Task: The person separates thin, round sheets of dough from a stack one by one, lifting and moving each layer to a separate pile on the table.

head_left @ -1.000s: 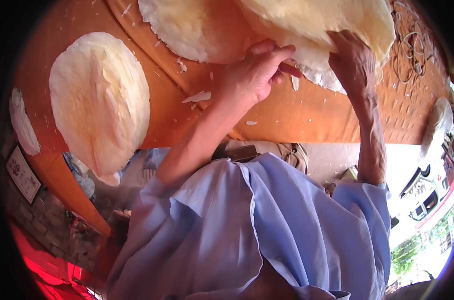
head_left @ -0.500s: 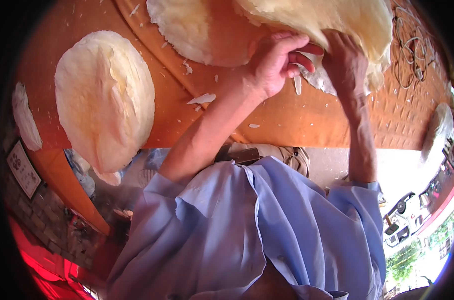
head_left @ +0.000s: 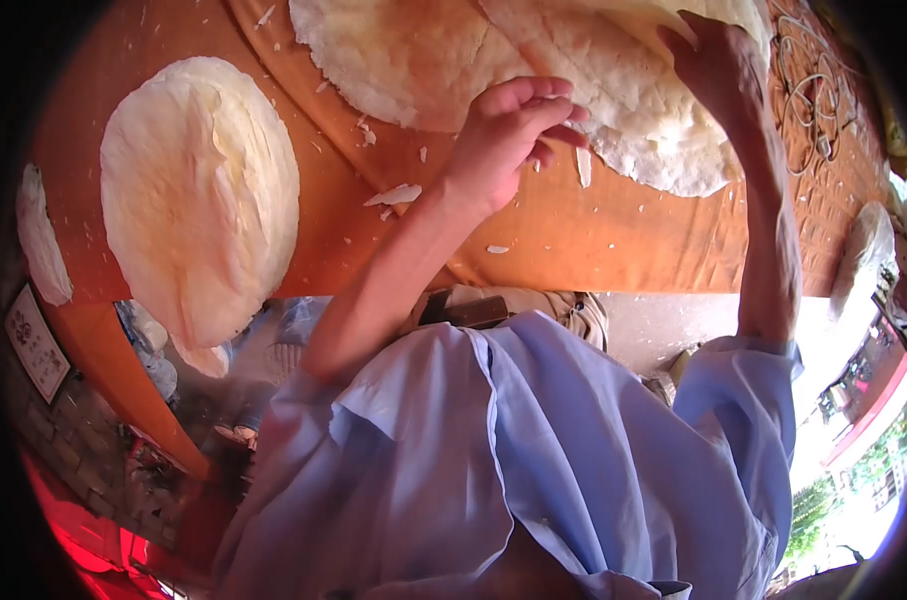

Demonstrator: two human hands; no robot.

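Note:
A broad, thin sheet of pale flatbread (head_left: 414,60) lies on an orange cloth at the top, cut off by the frame edge. At its upper right my right hand (head_left: 722,65) pinches an edge of a flatbread layer, the fingertips partly hidden by it. My left hand (head_left: 514,135) hovers at the near edge of the sheet, fingers loosely curled and apart, with nothing visible in them. To the left lies a folded oval flatbread (head_left: 199,200), its near tip hanging past the table edge.
The orange cloth (head_left: 614,235) covers the table and carries several white flakes (head_left: 396,194). A coiled cord (head_left: 814,100) lies at the far right, and a clear plastic bag (head_left: 864,250) at the right edge. Another pale piece (head_left: 46,235) sits at the far left.
My right hand has moved right and up, and the lifted layer has moved off the near part of the sheet, showing its flaky surface. My left hand has drawn back left and down.

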